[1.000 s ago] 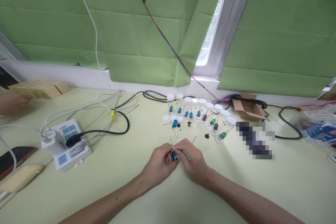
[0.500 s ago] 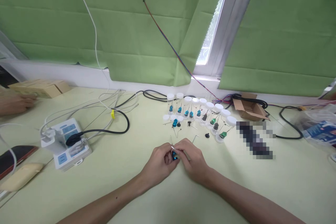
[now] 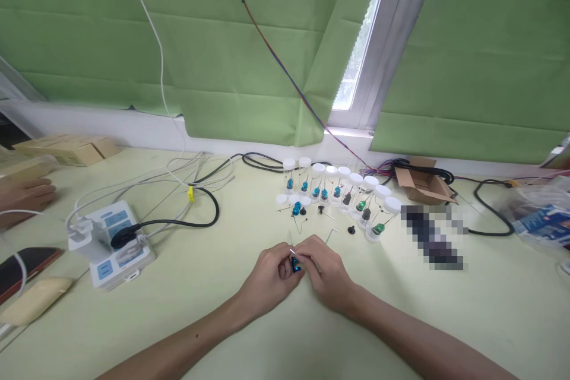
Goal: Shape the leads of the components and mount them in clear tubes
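Note:
My left hand (image 3: 269,276) is closed around a small shiny blue metal part (image 3: 295,264), mostly covered by the fingers. My right hand (image 3: 327,267) meets it fingertip to fingertip, pinching a thin silver piece (image 3: 293,252) against the blue part; its exact kind is hidden. Just beyond the hands lie an L-shaped hex key (image 3: 332,234), a bent wire (image 3: 303,225), a loose blue part (image 3: 296,208) and small black knob-like pieces (image 3: 351,230). Behind them stands a row of clear tubes with white caps (image 3: 331,171), holding blue, green and dark parts with wires.
At left are a white power strip (image 3: 120,249) with plugs and cables, a beige case (image 3: 38,301) and a dark phone-like slab (image 3: 27,270). Another person's hand (image 3: 31,199) is by cardboard boxes (image 3: 66,149). An open carton (image 3: 423,187) and plastic bag (image 3: 543,214) are right.
My hands hold nearly the same pose. At the far left, the other person's hand has shifted lower, and a box-like item now shows above it.

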A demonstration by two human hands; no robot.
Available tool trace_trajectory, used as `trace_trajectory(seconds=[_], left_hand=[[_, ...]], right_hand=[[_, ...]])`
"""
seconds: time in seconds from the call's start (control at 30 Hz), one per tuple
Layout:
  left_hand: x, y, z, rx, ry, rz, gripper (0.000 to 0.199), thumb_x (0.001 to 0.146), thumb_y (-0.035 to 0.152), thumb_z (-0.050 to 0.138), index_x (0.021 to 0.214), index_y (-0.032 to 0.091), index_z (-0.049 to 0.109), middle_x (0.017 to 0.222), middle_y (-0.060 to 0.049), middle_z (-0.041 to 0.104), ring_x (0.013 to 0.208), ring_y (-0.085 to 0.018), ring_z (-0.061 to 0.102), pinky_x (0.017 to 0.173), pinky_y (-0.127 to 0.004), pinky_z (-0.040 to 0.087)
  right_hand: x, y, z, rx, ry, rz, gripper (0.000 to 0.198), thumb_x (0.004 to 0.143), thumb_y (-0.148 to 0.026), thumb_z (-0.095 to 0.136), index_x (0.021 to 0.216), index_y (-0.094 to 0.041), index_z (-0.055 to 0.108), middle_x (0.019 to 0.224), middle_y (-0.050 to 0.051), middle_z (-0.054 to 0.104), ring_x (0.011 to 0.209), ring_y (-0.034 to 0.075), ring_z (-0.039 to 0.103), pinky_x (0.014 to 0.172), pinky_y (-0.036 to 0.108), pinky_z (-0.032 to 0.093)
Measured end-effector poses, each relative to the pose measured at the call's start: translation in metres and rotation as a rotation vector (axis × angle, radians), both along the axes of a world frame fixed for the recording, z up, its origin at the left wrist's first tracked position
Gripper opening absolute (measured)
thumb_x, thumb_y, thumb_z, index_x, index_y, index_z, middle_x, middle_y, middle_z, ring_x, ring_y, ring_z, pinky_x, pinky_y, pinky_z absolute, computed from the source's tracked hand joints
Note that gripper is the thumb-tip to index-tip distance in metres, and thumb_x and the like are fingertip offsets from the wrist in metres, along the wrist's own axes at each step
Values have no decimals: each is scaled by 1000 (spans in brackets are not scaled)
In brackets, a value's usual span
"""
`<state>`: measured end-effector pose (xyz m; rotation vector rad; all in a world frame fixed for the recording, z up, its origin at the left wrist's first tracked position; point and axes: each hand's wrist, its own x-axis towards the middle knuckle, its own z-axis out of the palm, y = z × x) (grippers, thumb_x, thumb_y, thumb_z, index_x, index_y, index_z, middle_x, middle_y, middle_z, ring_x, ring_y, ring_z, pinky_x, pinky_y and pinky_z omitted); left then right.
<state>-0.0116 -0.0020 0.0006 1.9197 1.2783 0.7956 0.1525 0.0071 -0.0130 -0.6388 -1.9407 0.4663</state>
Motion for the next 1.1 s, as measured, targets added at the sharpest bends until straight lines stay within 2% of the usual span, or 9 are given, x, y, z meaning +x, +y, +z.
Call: trace_trajectory(seconds=[0.5,0.87,1.1], left_hand=[[-1,1,-2,15,9,-2,20,78,22,60,66,20,45,61,5,45,55,-11,42,52,-23,34],[-1,1,-2,21,32,-10,12,78,20,60,70,19,51,62,5,46,56,-11,42,52,-23,34],[0,0,-2,26,34,-4,14,77,18,59,69,20,48,62,6,45,56,-11,42,52,-23,34]], right_hand=[[-1,0,-2,-33,25,-5,19,96,-8,45,100,-21,59,86,5,64,81,18,55,73,32,48],[0,-2,-3,-97,45,-55,13,97,-12,47,100,-21,57,85,4,60,78,17,56,71,30,48],[0,-1,-2,8,26,-24,26,97,-6,44,111,-23,59,88,5,63,80,18,56,71,31,49]])
